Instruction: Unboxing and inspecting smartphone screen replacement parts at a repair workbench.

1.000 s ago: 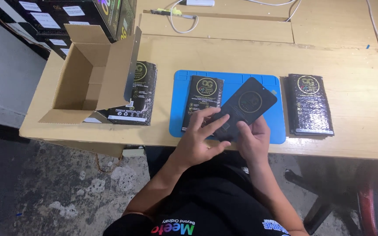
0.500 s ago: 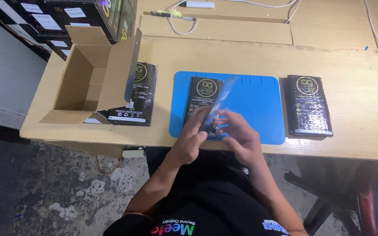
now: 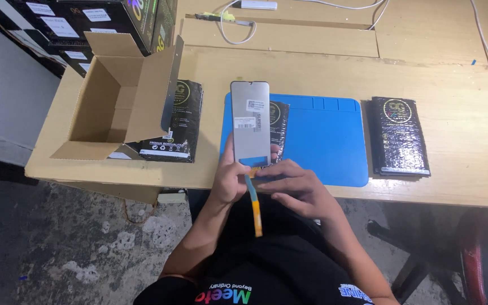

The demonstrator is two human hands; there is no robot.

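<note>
Both hands [image 3: 266,181] hold the phone screen [image 3: 250,121] upright, ribbon cable [image 3: 254,203] hanging down.

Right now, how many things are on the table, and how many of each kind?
Black wrapped packs: 3, one by the box, one on the mat behind the panel, one on the right
Open cardboard box: 1
Blue work mat: 1
Phone screen panel, held up by the left hand and right hand: 1
Total: 6
</note>
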